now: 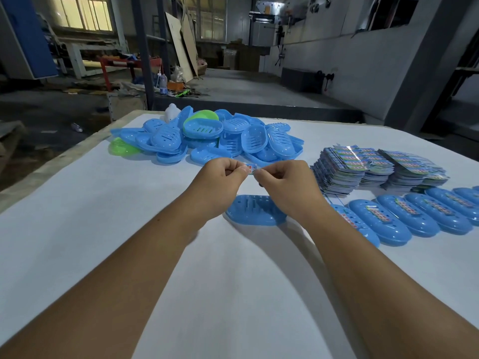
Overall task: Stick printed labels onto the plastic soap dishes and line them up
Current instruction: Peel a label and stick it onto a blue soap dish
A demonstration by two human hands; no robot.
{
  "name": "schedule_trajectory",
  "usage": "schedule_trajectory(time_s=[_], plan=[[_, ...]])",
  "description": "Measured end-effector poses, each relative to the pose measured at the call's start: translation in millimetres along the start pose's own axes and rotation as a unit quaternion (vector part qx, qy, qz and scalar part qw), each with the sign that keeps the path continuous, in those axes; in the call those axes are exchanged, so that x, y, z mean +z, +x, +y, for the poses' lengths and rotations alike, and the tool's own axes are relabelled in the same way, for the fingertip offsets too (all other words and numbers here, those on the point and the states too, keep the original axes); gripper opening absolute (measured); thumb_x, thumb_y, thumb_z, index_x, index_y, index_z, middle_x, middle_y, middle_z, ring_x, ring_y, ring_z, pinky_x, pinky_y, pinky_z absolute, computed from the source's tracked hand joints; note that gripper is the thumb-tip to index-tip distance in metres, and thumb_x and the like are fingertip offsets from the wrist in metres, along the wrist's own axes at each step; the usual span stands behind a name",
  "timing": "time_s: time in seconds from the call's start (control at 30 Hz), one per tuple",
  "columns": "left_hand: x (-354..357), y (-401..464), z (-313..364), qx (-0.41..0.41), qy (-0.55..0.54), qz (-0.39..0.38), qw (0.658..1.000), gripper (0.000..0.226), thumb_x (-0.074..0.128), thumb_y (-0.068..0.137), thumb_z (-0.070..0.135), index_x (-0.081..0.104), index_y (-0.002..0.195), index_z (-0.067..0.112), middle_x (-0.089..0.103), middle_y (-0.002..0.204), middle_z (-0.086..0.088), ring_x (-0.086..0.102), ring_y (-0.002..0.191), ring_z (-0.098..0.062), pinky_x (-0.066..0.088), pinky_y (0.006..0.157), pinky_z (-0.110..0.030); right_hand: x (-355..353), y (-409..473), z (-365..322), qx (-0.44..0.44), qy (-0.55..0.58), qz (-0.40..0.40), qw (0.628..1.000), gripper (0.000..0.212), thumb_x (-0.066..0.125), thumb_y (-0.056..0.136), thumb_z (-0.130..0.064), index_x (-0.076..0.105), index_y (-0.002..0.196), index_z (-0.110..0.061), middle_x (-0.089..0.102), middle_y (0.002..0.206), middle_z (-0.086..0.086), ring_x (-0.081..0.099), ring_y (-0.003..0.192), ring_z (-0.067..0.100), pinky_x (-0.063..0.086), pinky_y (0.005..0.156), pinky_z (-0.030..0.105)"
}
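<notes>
Hands, left (225, 174) and right (281, 177), pinch one label (250, 168) above the bare dish (255, 209); I'd peel cleanly, then centre it before pressing.

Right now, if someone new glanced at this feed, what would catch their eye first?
Probably the two hands at the centre, left hand and right hand, pinching one small label between them above a bare blue soap dish. Next, the heap of blue and green dishes at the table's far side, then the label stacks and the labelled row on the right.
</notes>
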State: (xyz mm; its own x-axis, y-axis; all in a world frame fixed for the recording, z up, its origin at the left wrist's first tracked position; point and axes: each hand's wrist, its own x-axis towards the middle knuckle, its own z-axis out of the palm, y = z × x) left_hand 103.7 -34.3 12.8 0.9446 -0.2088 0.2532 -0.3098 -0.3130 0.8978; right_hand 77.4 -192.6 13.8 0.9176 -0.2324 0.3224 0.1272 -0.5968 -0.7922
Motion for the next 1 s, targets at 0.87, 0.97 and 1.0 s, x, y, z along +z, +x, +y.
schedule_trajectory(time_s=[0.87, 0.97, 1.0], plan=[[6, -12, -3, -0.116, 0.051, -0.039, 0.991, 0.025, 0.062, 0.068, 0.035, 0.075, 0.073, 0.014, 0.072, 0.079, -0.014, 0.058, 0.074, -0.019, 0.056, 0.078, -0.043, -30, -8, -6, 0.056, -0.22, -0.061, 0.972, 0.037, 0.078, 0.072, -0.053, 0.074, 0.056, -0.019, 0.057, 0.043, -0.006, 0.053, 0.049, 0.014, 0.041, 0.052, 0.027], [4, -8, -7, -0.106, 0.123, -0.049, 0.986, 0.03, 0.058, 0.069, 0.035, 0.071, 0.074, 0.008, 0.062, 0.07, 0.001, 0.05, 0.076, -0.011, 0.046, 0.071, -0.033, -30, -10, -6, 0.06, -0.243, -0.057, 0.967, 0.033, 0.079, 0.069, -0.053, 0.073, 0.057, -0.023, 0.057, 0.043, -0.008, 0.057, 0.054, 0.013, 0.038, 0.05, 0.025], [4, -8, -8, -0.103, 0.131, -0.05, 0.985, 0.028, 0.058, 0.07, 0.034, 0.072, 0.074, 0.011, 0.063, 0.069, 0.001, 0.051, 0.075, -0.011, 0.049, 0.072, -0.034, -30, -11, -7, 0.062, -0.249, -0.055, 0.965, 0.032, 0.079, 0.069, -0.053, 0.072, 0.056, -0.025, 0.055, 0.041, -0.009, 0.056, 0.053, 0.013, 0.037, 0.049, 0.024]])
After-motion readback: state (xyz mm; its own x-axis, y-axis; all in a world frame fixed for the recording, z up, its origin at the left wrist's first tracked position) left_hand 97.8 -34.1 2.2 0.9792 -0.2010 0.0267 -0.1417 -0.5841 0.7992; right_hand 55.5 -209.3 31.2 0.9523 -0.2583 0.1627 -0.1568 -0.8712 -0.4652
